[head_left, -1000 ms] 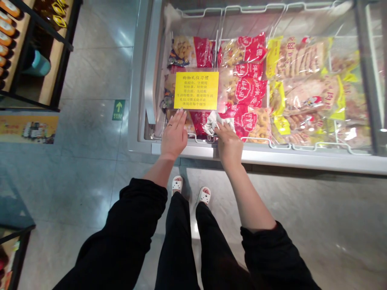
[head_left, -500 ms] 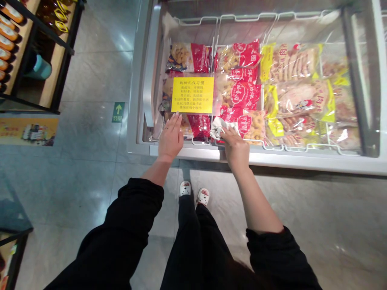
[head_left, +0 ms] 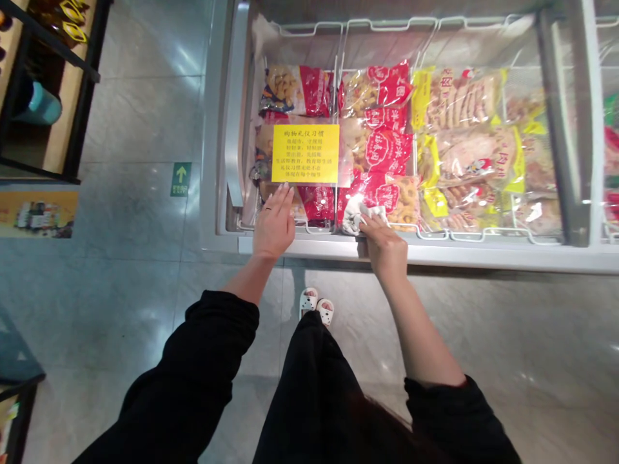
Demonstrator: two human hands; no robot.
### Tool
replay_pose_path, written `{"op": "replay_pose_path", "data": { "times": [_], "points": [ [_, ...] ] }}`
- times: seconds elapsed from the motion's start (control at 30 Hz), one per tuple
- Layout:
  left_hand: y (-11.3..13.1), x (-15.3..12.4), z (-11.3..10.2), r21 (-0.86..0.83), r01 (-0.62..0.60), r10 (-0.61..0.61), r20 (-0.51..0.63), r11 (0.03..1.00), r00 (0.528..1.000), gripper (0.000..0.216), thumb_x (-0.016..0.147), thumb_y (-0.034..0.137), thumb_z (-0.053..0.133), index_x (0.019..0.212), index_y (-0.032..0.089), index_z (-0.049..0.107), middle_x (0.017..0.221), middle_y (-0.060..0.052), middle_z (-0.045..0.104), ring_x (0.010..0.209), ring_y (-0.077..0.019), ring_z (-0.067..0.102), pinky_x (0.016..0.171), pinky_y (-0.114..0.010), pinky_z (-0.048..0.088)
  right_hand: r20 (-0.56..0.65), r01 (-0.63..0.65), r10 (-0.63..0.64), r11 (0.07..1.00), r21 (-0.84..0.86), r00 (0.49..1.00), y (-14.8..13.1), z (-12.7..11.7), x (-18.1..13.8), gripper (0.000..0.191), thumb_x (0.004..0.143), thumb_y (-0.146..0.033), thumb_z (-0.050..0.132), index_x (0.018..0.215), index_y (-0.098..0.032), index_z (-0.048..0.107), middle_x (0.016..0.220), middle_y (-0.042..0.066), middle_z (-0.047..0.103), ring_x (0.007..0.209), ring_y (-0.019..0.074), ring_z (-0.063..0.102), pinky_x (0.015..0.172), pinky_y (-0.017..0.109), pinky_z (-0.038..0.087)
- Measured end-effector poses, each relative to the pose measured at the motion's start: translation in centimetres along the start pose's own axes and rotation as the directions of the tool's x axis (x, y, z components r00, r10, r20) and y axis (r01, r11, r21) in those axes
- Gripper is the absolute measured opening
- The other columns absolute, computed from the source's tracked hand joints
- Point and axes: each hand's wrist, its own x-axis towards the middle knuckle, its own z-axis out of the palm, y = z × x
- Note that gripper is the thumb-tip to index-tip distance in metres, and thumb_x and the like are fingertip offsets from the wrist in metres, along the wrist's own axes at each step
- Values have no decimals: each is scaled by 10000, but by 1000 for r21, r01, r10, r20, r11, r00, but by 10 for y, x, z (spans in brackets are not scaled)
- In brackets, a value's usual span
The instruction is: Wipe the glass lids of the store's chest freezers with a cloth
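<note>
My left hand lies flat on the glass top of a chest freezer, near its front edge, fingers stretched out just below a yellow notice. Farther right, my right hand is closed on a crumpled white cloth, pressed against the glass by the front rim. Under the glass, red-and-clear food bags and yellow-edged packs of meat lie in white wire baskets.
On the left stands a shelf with bottles and a light-blue object. A green arrow sign is on the tiled floor. Another shelf corner juts in at the lower left. A metal sliding frame crosses the freezer at the right.
My right hand and the cloth have moved slightly right and toward the front rim. My left hand stays flat in nearly the same place. The feet have come closer together.
</note>
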Motion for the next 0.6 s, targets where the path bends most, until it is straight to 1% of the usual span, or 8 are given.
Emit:
{"op": "replay_pose_path", "data": {
  "times": [0.1,0.13,0.2,0.3,0.4,0.43,0.5,0.6],
  "points": [
    [3,1,0,11,26,-26,-12,1000,1000,635,1019,154,438,1653,166,460,1744,-114,458,1646,-269,388,1380,-516,327,-63,-64,64,998,5,996,-12,19,20,411,967,-19,521,1109,-214,853,1336,81,806,1368,303,704,1171,528,600],
    [3,2,1,16,30,-30,-21,999,999,636,1018,154,443,1654,169,459,1741,-114,464,1643,-269,396,1376,-520,334,-62,-66,67,998,11,996,-18,25,26,429,953,5,512,1114,-201,851,1341,88,803,1383,306,692,1178,535,591],
    [4,2,1,27,24,-23,-30,999,999,633,1017,151,452,1650,169,462,1734,-118,475,1637,-267,407,1373,-519,339,-16,-34,35,999,29,999,-29,33,31,439,950,25,511,1136,-190,845,1360,98,793,1409,303,671,1191,533,578],
    [6,2,1,31,15,-15,-8,999,1000,632,1015,138,459,1647,142,467,1736,-138,468,1640,-275,400,1383,-504,317,123,80,-91,993,92,988,-31,24,24,367,993,-23,558,1135,-210,841,1366,88,789,1409,279,672,1197,500,575],
    [8,2,-1,18,6,-6,15,1000,1000,639,1013,127,452,1653,135,461,1742,-140,457,1644,-288,391,1391,-508,298,201,161,-184,979,127,962,-13,1,9,328,1010,-71,590,1150,-239,834,1372,61,789,1395,256,684,1182,478,594],
    [9,2,-2,16,-3,3,17,1000,1000,640,1014,127,448,1653,142,461,1741,-134,461,1643,-285,395,1391,-510,299,201,161,-182,980,115,963,-5,-6,6,333,1011,-76,587,1157,-247,833,1376,53,788,1393,254,686,1180,479,596],
    [10,2,-2,18,-21,21,13,1000,1000,636,1015,128,441,1651,153,465,1735,-123,472,1639,-269,403,1390,-501,302,156,121,-129,991,63,979,8,-12,5,344,1008,-79,579,1141,-258,840,1364,44,794,1371,262,702,1181,494,596],
    [8,2,-2,19,-21,22,-19,1000,1000,636,1012,132,437,1647,155,469,1738,-114,467,1640,-252,401,1391,-484,299,8,7,-7,1000,2,1000,12,1,16,369,984,-55,564,1099,-250,856,1327,57,810,1342,289,723,1182,534,590]
  ]
}}
